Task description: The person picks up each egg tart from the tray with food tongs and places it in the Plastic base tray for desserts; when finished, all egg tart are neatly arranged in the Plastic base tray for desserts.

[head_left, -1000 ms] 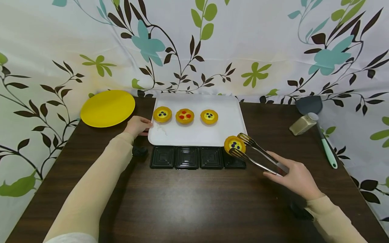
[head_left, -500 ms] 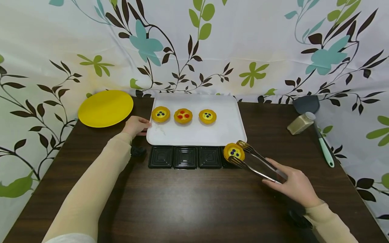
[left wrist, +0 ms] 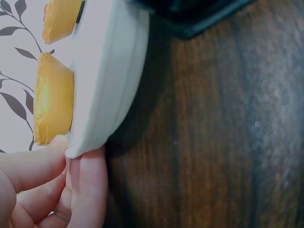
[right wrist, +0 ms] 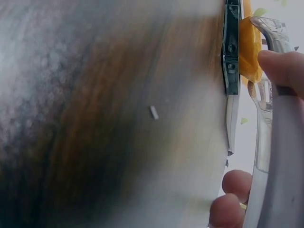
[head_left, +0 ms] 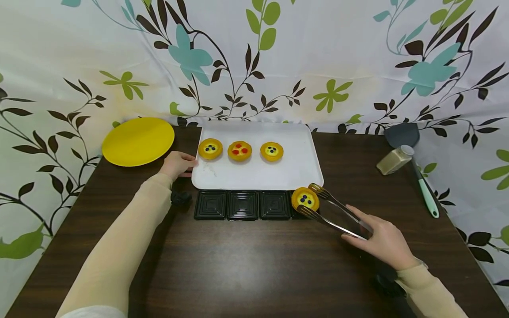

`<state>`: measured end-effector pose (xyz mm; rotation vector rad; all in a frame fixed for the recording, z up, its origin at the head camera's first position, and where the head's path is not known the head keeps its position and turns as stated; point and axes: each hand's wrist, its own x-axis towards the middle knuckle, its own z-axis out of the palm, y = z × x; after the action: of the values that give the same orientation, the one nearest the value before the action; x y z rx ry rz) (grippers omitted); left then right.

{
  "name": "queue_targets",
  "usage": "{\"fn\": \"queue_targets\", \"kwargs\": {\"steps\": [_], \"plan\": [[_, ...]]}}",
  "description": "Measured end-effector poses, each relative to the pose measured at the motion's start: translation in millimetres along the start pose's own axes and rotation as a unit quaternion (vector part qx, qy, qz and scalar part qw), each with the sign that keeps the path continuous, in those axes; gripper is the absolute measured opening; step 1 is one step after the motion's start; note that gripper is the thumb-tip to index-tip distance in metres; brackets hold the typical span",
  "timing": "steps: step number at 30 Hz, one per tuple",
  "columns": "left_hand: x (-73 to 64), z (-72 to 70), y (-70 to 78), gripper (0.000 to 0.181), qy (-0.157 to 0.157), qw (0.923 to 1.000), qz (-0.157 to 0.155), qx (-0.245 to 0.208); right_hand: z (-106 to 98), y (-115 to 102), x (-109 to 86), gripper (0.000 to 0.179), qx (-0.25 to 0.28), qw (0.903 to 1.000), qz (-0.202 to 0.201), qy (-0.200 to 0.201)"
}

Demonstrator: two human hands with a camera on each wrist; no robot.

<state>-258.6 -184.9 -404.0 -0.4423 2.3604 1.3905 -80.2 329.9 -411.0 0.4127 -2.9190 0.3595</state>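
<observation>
My left hand (head_left: 177,164) pinches the left rim of a white tray (head_left: 254,176), thumb above and fingers underneath. Three tarts stand in a row on that tray: a blueberry tart (head_left: 210,149), a red-topped tart (head_left: 240,151) and another blueberry tart (head_left: 272,151). In my right hand (head_left: 385,243) I grip metal tongs (head_left: 338,226), whose fork-like ends lie either side of a fourth tart (head_left: 305,198) with blue berries. This tart sits over the rightmost square of a black sectioned tray (head_left: 243,205). In the right wrist view its yellow side (right wrist: 250,50) appears against the black tray.
A yellow plate (head_left: 138,142) lies at the back left. At the right are a seasoning jar (head_left: 395,160) on its side and a spatula (head_left: 428,196) with a mint handle. A patterned cloth hangs behind the dark wooden table (head_left: 238,274).
The tart between the tongs has come down and slightly nearer onto the rightmost black square, the tongs moving with it. Over the last half second little differs. My left hand stays at the tray's rim.
</observation>
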Motion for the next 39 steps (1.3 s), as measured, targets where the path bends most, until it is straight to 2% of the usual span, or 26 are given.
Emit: {"fn": "queue_targets", "kwargs": {"steps": [7,15,23,33,39], "plan": [[1.0,-1.2,-0.5,0.040,-0.001,1.0000,-0.002,-0.006,0,-1,1.1,0.080,-0.007,0.9999,0.007,-0.007],[-4.0,-3.1,2.0,0.042,-0.002,1.0000,0.006,-0.006,-2,0,3.9,0.084,0.003,0.9996,-0.015,0.025],[-0.2,-1.5,0.2,0.040,-0.006,1.0000,0.003,-0.007,-7,-1,15.2,0.084,0.005,0.9993,-0.026,0.024],[-1.6,-1.6,0.8,0.040,-0.001,1.0000,-0.004,-0.008,-12,-4,57.7,0.081,0.022,0.9996,-0.013,0.009],[-1.5,-0.8,1.3,0.039,0.000,0.9999,-0.005,-0.010,-5,-5,88.8,0.081,0.028,0.9995,-0.013,-0.010]]}}
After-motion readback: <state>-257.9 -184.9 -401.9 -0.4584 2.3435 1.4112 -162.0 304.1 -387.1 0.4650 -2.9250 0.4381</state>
